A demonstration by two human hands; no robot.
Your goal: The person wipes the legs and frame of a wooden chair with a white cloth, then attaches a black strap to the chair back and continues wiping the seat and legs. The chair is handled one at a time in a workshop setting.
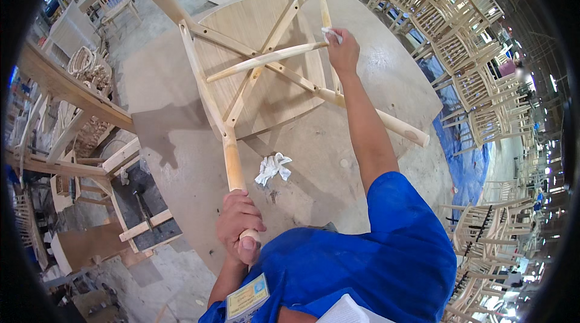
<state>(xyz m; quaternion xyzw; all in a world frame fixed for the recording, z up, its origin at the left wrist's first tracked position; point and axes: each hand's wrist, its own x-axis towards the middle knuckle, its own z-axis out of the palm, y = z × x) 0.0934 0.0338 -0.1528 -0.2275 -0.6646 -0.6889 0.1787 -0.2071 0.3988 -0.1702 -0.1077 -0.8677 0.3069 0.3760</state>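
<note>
A pale wooden chair frame (281, 57) lies tipped over in front of me, showing the underside of its round-edged seat (254, 18) and its crossed braces. My left hand (239, 223) is wrapped round the end of the nearest chair leg (232, 163). Farther off, my right hand (343, 56) pinches a small white cloth (330, 34) against the side rail, where the long stretcher (260, 62) meets it. Part of that cloth is hidden by my fingers. Another crumpled white cloth (272, 168) lies below the seat, touched by neither hand.
Beneath the chair spreads a large brown sheet (393, 69). A wooden frame structure (78, 99) stands at the left, with a hammer-like tool (142, 207) on a dark surface. Many unfinished chairs (441, 33) are stacked along the right, over blue sheeting (462, 160).
</note>
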